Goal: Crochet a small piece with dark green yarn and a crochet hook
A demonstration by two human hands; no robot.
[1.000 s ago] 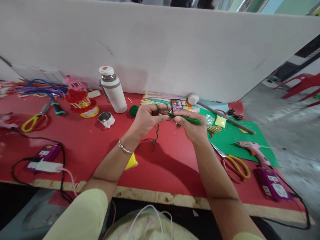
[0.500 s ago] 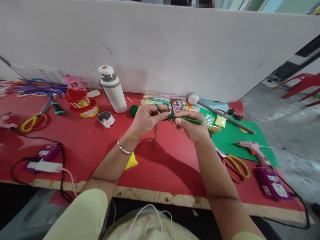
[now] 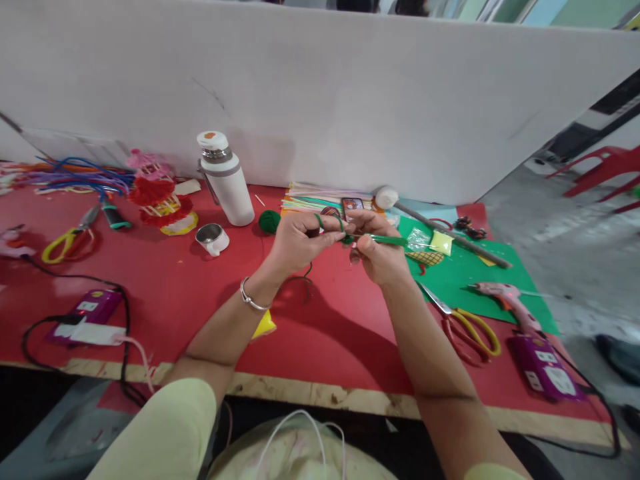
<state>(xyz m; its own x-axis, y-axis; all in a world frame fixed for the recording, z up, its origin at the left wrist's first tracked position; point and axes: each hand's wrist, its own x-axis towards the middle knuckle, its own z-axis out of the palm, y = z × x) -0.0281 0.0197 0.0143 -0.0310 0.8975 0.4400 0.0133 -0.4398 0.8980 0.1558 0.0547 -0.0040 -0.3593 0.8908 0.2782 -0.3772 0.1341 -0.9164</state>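
Observation:
Green yarn (image 3: 319,221) loops over the fingers of my left hand (image 3: 300,241), which pinches a small dark green piece of yarn work near its fingertips. A green-handled crochet hook (image 3: 389,240) is gripped in my right hand (image 3: 384,257), its thin tip pointing left at the yarn work. The two hands nearly meet above the red tabletop. A loose yarn tail hangs below my left hand. Behind that hand lies a green yarn ball (image 3: 269,221). Just beyond my right fingers a phone (image 3: 353,204) is partly hidden.
A white bottle (image 3: 229,183) and metal cup (image 3: 212,239) stand left of my hands. Scissors (image 3: 463,327), a glue gun (image 3: 507,297) and a purple power socket (image 3: 545,367) lie at right. A grey stick (image 3: 453,235) crosses the green sheet (image 3: 520,267).
My right hand has shifted slightly left and down with the hook, and its fingers now cover more of the phone. My left hand has moved a little. The loose yarn tail sits higher.

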